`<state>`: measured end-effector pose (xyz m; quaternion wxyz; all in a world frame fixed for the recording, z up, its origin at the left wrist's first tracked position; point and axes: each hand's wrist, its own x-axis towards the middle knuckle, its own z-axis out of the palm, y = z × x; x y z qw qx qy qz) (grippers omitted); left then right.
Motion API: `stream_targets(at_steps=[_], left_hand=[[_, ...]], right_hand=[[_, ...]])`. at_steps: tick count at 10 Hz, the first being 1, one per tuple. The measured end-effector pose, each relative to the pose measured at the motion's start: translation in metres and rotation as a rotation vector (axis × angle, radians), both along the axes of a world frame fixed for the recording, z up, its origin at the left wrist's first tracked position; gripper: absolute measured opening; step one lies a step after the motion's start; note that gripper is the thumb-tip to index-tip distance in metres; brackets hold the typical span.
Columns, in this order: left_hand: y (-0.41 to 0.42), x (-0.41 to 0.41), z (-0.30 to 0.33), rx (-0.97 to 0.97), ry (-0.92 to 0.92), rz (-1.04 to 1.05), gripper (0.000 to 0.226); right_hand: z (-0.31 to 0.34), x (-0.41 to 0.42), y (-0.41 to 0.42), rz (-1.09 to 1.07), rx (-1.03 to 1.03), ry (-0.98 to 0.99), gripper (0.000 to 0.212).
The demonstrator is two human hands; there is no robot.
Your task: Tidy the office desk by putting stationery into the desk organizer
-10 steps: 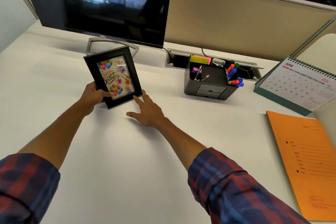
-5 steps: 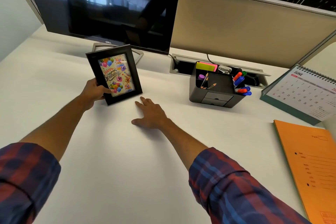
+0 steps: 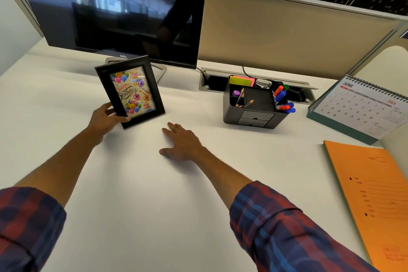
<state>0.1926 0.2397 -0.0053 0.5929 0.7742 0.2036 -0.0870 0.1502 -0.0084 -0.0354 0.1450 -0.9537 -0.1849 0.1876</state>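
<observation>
A dark grey desk organizer (image 3: 254, 115) stands right of centre on the white desk. It holds pencils (image 3: 242, 100), coloured markers (image 3: 283, 100), sticky notes (image 3: 241, 80) and a binder clip. My left hand (image 3: 106, 118) grips the lower left edge of a black picture frame (image 3: 130, 91) with a birthday card in it; the frame stands tilted in front of the monitor. My right hand (image 3: 182, 142) lies flat on the desk, fingers spread, holding nothing, just right of the frame.
A large Dell monitor (image 3: 123, 6) fills the back left. A cable slot (image 3: 256, 83) runs behind the organizer. A June desk calendar (image 3: 362, 106) stands at the right, an orange folder (image 3: 375, 194) lies in front of it. A partition wall closes the back.
My right hand has drawn back from the frame's lower corner and now rests on the desk apart from it. My left hand still holds the frame, which stands a little further back.
</observation>
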Motion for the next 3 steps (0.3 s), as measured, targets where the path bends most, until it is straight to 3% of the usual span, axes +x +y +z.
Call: stream_targets(at_steps=[1,3], left_hand=[[-0.002,-0.026,-0.011,-0.009,-0.05,0.134,0.084],[-0.026,-0.082,-0.028,0.286,-0.097,0.117,0.082]], right_hand=[[0.004,-0.011,-0.016,-0.009,-0.007,0.003,0.078],[0.01,-0.044,-0.064,-0.084,0.013,0.025,0.073]])
